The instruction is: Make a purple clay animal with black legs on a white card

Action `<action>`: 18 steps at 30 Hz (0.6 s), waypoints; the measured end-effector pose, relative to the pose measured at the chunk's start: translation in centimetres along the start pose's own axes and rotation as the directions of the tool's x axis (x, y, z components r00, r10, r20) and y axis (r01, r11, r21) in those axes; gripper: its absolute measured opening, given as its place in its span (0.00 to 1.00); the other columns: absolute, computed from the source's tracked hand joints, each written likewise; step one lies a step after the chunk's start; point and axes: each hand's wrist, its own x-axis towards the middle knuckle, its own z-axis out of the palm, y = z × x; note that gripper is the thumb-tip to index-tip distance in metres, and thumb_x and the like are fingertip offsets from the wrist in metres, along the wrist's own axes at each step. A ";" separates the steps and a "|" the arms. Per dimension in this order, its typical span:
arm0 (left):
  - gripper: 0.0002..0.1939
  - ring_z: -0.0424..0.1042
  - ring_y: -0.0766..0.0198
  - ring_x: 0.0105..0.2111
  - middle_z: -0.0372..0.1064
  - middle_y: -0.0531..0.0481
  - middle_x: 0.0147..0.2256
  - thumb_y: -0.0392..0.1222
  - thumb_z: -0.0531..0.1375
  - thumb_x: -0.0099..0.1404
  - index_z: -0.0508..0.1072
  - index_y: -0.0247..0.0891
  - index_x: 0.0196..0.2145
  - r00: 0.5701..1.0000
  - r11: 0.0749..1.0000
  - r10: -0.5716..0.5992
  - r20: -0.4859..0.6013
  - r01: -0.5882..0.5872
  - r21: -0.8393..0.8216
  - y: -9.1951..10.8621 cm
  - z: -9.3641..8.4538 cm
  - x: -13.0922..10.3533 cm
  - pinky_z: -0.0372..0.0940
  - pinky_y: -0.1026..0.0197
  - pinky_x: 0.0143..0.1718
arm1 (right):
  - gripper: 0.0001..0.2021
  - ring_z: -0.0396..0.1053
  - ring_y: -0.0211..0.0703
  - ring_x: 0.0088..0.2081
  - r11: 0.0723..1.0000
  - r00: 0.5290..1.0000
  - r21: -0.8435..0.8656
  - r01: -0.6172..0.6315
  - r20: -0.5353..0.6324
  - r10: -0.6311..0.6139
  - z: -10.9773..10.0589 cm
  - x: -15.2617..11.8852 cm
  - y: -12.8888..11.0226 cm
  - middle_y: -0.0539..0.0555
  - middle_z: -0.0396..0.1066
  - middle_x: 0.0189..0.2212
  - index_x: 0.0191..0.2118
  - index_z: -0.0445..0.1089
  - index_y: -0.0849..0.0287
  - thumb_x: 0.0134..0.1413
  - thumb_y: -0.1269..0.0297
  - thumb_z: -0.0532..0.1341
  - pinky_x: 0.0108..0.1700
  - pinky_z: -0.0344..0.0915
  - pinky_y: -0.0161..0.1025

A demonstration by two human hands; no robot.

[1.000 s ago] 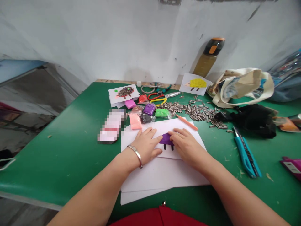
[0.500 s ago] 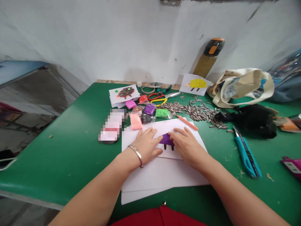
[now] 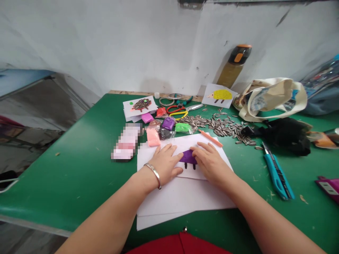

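Note:
A small white sheet [image 3: 197, 174] lies on larger white paper [image 3: 182, 197], with a flat purple clay shape [image 3: 188, 156] above two short black legs. My left hand [image 3: 165, 162] rests on the paper with fingers spread, its index fingertip at the shape's left edge. On the other side, my right hand [image 3: 210, 160] touches the shape's right part with bent fingertips, its fingers apart and partly covering it. An orange clay tool [image 3: 211, 138] lies just behind the right hand. Packets of clay, including a purple one [image 3: 168, 123] and a green one [image 3: 183, 127], sit behind the paper.
Sunflower seeds [image 3: 222, 126] and scissors [image 3: 180, 112] lie farther back. A teal cutter [image 3: 278, 173] lies at right, near a black bag [image 3: 288, 135] and a cream bag [image 3: 272, 100]. A blurred phone [image 3: 127, 143] is at left. Hedgehog pictures [image 3: 140, 106] and a bottle [image 3: 234, 65] stand near the wall.
The right fingertips have shifted slightly right and up, showing a little more of the purple shape. My left hand stays in place.

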 end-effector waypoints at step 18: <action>0.25 0.54 0.44 0.60 0.56 0.37 0.60 0.49 0.57 0.65 0.65 0.41 0.57 1.000 1.000 0.002 -0.016 -0.002 -0.005 0.0 0.1 0.0 0.52 0.37 0.57 | 0.12 0.61 0.53 0.56 1.000 0.999 -0.003 0.023 0.047 -0.023 -0.6 0.3 -0.9 0.57 0.72 0.49 0.44 0.67 0.58 0.59 0.76 0.50 0.59 0.52 0.61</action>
